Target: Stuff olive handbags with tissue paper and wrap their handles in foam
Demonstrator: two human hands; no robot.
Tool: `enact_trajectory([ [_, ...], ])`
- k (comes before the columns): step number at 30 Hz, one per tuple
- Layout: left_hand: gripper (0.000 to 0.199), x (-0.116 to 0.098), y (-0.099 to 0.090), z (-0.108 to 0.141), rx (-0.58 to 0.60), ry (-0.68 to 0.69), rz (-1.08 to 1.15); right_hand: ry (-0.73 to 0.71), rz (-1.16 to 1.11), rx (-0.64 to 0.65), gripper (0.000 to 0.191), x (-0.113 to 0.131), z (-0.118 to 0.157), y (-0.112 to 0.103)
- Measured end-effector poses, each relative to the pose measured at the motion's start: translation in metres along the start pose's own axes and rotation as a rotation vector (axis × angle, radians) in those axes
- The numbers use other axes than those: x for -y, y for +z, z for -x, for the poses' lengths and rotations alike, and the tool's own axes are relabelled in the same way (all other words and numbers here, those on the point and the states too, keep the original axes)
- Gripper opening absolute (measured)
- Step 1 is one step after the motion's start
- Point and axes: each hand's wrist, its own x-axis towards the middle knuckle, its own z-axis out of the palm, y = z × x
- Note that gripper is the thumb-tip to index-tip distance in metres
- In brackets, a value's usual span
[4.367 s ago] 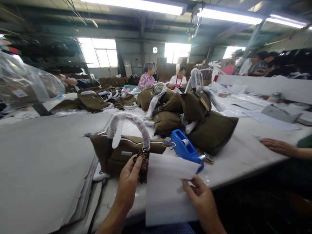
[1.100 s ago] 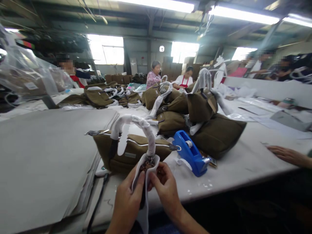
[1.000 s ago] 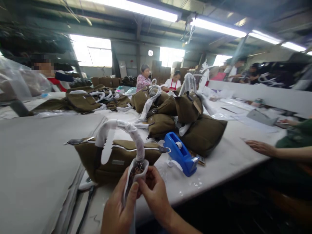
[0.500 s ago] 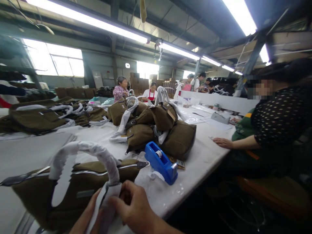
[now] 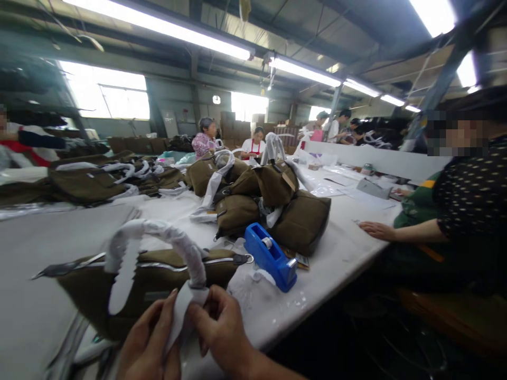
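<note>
An olive-green handbag [image 5: 158,274] with a zipped top sits on the table in front of me. Its arched handle [image 5: 194,258] is wrapped in white material. A white wrapping strip [image 5: 182,311] bends around the lower near end of the handle. My left hand [image 5: 152,338] has its fingers closed on this strip from the left. From the right, my right hand [image 5: 222,327] pinches the same strip against the handle base. A toothed white strip [image 5: 124,282] hangs from the handle's other end. Just beyond my right hand stands a blue tape dispenser [image 5: 271,258].
Several olive bags [image 5: 257,195] are piled behind the dispenser, and more bags [image 5: 85,182] lie at the far left. On the right, a co-worker's hand [image 5: 378,230] rests on the white table [image 5: 340,253] near its edge. Other people work farther back.
The whole view has shifted, with the scene now farther right. My left hand has come up beside the handle base, and the strip now lies more closely bent around it.
</note>
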Motion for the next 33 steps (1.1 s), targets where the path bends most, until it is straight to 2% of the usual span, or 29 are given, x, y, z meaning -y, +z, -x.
enact_trajectory([
  [3,0.057,-0.017,-0.009,-0.005,0.064,-0.074,-0.037,-0.038,0.045,-0.01,0.046,-0.002,0.004,-0.002],
  [6,0.052,-0.028,-0.011,-0.009,0.045,-0.144,-0.011,-0.044,0.045,0.007,0.045,-0.003,0.005,-0.003],
  [12,0.049,-0.039,-0.017,-0.014,0.003,-0.18,-0.023,-0.057,0.074,-0.014,0.042,-0.001,0.007,-0.002],
  [17,0.039,-0.044,-0.022,-0.019,-0.09,-0.12,-0.067,-0.086,0.152,-0.045,0.043,-0.002,0.007,-0.002],
  [23,0.023,-0.045,-0.019,-0.022,-0.152,-0.005,-0.061,-0.108,0.169,-0.065,0.043,-0.005,0.005,-0.002],
  [29,0.028,-0.048,-0.019,-0.019,-0.12,0.036,-0.027,-0.072,0.05,-0.016,0.041,-0.008,0.008,-0.001],
  [33,0.025,-0.048,-0.017,-0.014,-0.11,0.041,-0.015,-0.1,-0.022,0.046,0.043,-0.006,0.012,0.0],
])
